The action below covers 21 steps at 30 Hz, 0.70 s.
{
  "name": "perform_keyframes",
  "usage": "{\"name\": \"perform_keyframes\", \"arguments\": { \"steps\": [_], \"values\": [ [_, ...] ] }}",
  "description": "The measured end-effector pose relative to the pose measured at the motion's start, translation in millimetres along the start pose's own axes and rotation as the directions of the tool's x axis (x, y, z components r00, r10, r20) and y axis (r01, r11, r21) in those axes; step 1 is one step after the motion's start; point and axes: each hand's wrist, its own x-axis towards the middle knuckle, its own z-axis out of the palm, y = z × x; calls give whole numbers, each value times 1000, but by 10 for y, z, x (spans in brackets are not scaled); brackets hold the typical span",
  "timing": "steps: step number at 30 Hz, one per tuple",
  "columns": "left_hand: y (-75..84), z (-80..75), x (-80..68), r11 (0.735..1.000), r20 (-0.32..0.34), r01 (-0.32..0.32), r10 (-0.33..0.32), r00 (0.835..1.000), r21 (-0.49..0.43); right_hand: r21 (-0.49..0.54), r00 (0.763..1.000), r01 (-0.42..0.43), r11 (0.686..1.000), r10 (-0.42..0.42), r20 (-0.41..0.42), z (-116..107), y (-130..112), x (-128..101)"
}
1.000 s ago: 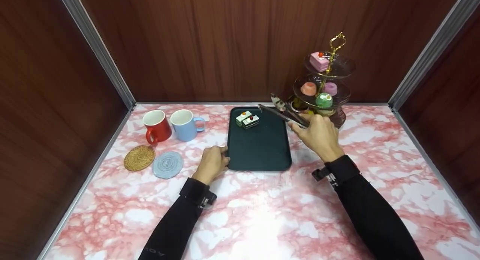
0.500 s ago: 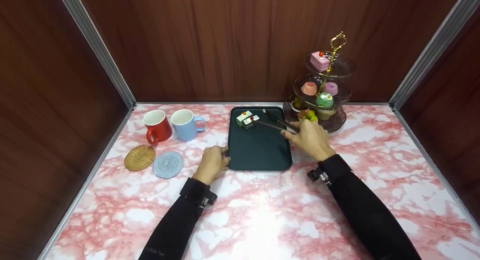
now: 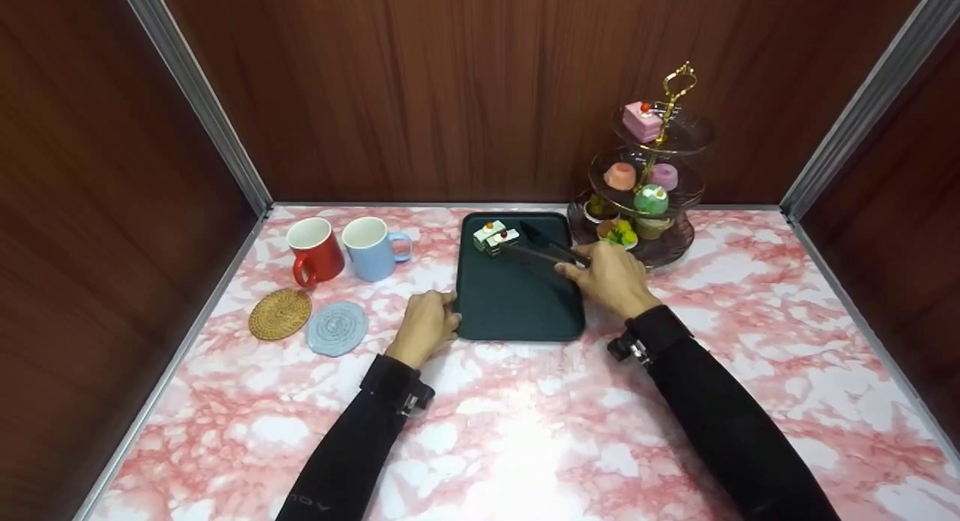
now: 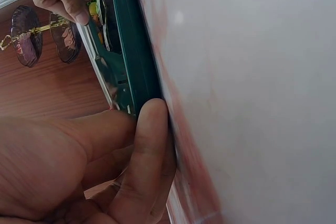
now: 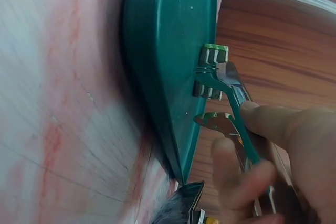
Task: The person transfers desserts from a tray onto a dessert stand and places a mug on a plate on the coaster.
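Observation:
My left hand (image 3: 426, 326) pinches the left edge of a dark green tray (image 3: 517, 311), fingers and thumb at the rim in the left wrist view. Two small layered cake slices (image 3: 489, 236) with white tops sit side by side near the tray's far left corner. Over the tray, my right hand (image 3: 611, 277) holds metal serving tongs (image 5: 240, 114) with a forked tip. Their two arms are spread apart. In the right wrist view the forked tip overlaps the slices, while the other arm stands away from them. No cake lies between the tong arms.
A three-tier cake stand (image 3: 651, 239) with several small cakes rises behind my right hand. Left of the tray are a red mug (image 3: 315, 252), a light blue mug (image 3: 370, 254), a woven brown coaster (image 3: 280, 314) and a blue coaster (image 3: 337, 329).
My right hand has moved left and down with the tongs, from beside the cake stand to low over the tray. My left hand stays at the tray's edge.

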Motion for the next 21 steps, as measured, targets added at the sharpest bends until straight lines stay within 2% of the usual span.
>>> {"name": "perform_keyframes", "arguments": {
  "steps": [8, 17, 21],
  "values": [
    [-5, 1, 2, 1000, -4, 6, -6, 1000, 12, -54, 997, 80, 995, -80, 5, 72, -55, 40],
    [6, 12, 2, 999, 10, 31, -31, 999, -20, -72, 993, 116, 991, -118, -26, 108, -38, 41],
    [13, 6, 6, 999, 24, 43, -44, 999, 10, -84, 992, 118, 989, -121, -29, 98, -14, 36]
  ]
}}
